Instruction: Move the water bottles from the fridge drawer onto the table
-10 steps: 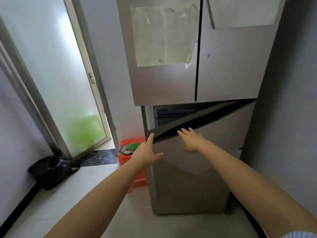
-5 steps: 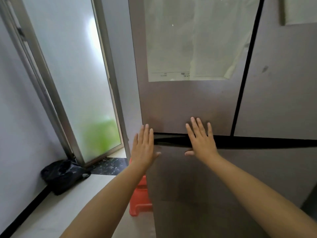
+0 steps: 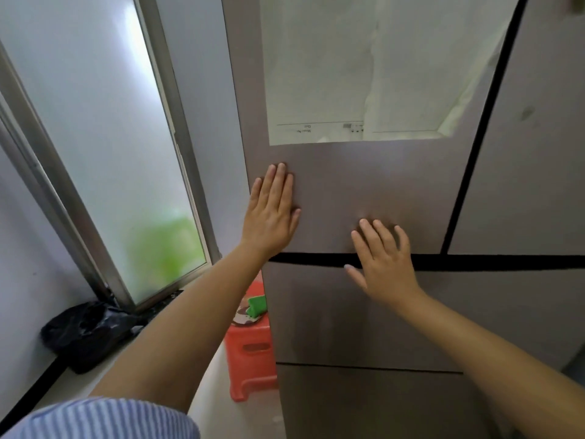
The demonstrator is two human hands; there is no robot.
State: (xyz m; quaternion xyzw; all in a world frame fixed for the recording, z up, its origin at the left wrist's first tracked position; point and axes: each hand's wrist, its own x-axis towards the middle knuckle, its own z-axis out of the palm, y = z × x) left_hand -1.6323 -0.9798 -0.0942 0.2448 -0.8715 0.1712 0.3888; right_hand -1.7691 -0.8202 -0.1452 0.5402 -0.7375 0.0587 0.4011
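Note:
A tall grey-brown fridge fills the right of the view. Its drawer front [image 3: 332, 312] sits flush below the upper left door [image 3: 364, 191], with only a thin dark gap between them. My left hand [image 3: 272, 210] lies flat and empty on the lower left part of the upper door. My right hand [image 3: 383, 258] rests flat across the gap, fingers on the upper door and palm over the drawer's top edge. No water bottles and no table are in view.
A red plastic stool [image 3: 250, 353] with a green item on it stands against the fridge's left side. A black bag [image 3: 82, 331] lies on the floor by the frosted sliding door [image 3: 104, 147]. A protective film sheet [image 3: 354, 68] covers the upper door.
The drawer stood partly open a second ago and is now shut. Both hands have risen from the drawer front to the upper door, and I stand closer to the fridge.

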